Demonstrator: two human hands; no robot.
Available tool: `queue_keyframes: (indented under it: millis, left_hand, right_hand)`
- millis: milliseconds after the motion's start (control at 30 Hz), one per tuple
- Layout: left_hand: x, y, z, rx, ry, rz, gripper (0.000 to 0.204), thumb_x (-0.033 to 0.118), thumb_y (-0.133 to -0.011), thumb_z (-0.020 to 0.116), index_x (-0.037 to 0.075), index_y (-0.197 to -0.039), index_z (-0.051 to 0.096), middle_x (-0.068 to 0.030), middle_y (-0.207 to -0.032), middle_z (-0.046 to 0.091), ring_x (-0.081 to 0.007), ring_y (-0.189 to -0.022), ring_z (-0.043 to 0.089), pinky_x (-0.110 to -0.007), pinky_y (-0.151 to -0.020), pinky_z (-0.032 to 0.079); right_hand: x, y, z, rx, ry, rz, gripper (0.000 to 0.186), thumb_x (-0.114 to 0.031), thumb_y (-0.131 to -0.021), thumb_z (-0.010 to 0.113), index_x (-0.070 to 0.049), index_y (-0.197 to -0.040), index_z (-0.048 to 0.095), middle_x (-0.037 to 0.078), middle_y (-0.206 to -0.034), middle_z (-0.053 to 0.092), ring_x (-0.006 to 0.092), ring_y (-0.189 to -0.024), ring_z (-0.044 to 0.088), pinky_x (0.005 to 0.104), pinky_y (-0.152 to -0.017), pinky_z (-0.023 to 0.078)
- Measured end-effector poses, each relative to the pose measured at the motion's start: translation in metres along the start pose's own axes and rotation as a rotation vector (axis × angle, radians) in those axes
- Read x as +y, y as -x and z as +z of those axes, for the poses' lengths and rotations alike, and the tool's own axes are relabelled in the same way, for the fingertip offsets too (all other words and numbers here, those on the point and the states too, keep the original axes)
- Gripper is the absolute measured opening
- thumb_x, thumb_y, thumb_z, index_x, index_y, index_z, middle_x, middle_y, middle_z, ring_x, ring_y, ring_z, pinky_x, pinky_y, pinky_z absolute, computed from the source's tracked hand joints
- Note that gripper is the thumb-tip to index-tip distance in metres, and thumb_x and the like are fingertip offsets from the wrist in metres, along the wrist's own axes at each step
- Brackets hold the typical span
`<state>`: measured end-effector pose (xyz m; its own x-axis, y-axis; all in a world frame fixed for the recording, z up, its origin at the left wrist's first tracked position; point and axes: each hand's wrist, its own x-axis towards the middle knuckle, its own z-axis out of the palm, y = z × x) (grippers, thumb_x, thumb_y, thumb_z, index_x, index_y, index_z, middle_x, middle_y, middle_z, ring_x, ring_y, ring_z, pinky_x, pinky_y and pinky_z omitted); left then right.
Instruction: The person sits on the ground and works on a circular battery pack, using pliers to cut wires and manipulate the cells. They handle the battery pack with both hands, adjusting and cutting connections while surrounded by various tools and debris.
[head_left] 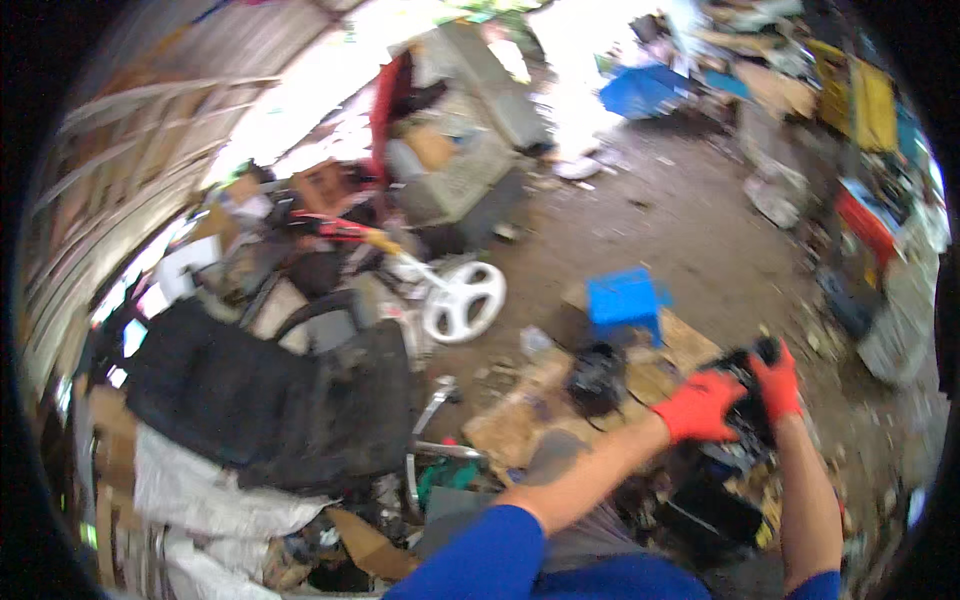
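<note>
Both my hands wear red-orange gloves. My left hand (pixel 703 408) has its fingers closed over one side of a black object (pixel 750 412). On the object's other side, my right hand (pixel 777 384) grips it near the top edge. It looks like a dark, shiny casing or bundle, but blur hides its exact kind. Beneath my hands lies a heap of dark and grey scrap pieces. A black rectangular piece (pixel 712 510) lies in that heap, close to my body. Left of my left hand sits a black plastic bag or bundle (pixel 596 380).
A blue stool (pixel 624 300) stands beyond my hands, beside flattened cardboard (pixel 510 415). Left are a white spoked wheel (pixel 464 302) on a pole and a large black mat (pixel 270 395). Bags, boxes and a blue umbrella (pixel 640 92) line the far and right sides.
</note>
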<state>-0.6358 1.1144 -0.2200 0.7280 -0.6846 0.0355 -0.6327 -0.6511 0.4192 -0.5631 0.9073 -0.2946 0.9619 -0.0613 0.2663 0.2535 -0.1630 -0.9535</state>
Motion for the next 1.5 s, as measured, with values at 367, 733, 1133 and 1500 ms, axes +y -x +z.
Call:
queue_keyframes:
  millis: [367, 733, 1133, 1500]
  left_hand:
    - [-0.026, 0.022, 0.009, -0.018, -0.092, 0.089, 0.081, 0.050, -0.077, 0.076, 0.014, -0.146, 0.053, -0.0160, -0.148, 0.051, -0.0405, -0.132, 0.050, -0.048, -0.113, 0.039]
    - [-0.031, 0.021, 0.015, -0.048, -0.011, 0.058, 0.085, 0.053, -0.085, 0.069, 0.012, -0.154, 0.042, -0.0165, -0.159, 0.040, -0.0416, -0.145, 0.038, -0.049, -0.122, 0.028]
    - [-0.024, 0.023, 0.013, 0.004, 0.017, 0.056, 0.078, 0.042, -0.080, 0.071, 0.015, -0.149, 0.048, -0.0197, -0.150, 0.048, -0.0414, -0.140, 0.043, -0.052, -0.120, 0.030]
    - [-0.028, 0.021, 0.012, -0.116, -0.089, 0.169, 0.071, 0.034, -0.082, 0.069, 0.016, -0.148, 0.049, -0.0145, -0.154, 0.046, -0.0370, -0.141, 0.042, -0.055, -0.121, 0.026]
  right_hand:
    - [-0.123, 0.137, 0.007, -0.048, 0.078, -0.072, 0.042, -0.020, -0.084, 0.077, -0.004, -0.121, 0.064, 0.014, -0.110, 0.071, 0.0266, -0.100, 0.069, 0.0373, -0.090, 0.054]
    - [-0.084, 0.238, -0.005, -0.461, 0.750, -0.231, 0.057, -0.026, -0.079, 0.077, -0.014, -0.132, 0.058, 0.015, -0.114, 0.064, 0.0369, -0.095, 0.069, 0.0434, -0.075, 0.058]
    - [-0.084, 0.239, -0.010, -0.453, 0.713, -0.386, 0.051, -0.031, -0.073, 0.079, -0.011, -0.120, 0.067, 0.019, -0.116, 0.065, 0.0376, -0.096, 0.068, 0.0456, -0.079, 0.057]
    - [-0.116, 0.134, -0.040, -0.114, 0.739, -0.414, 0.051, -0.021, -0.079, 0.077, -0.010, -0.126, 0.064, 0.020, -0.124, 0.064, 0.0421, -0.109, 0.064, 0.0465, -0.094, 0.054]
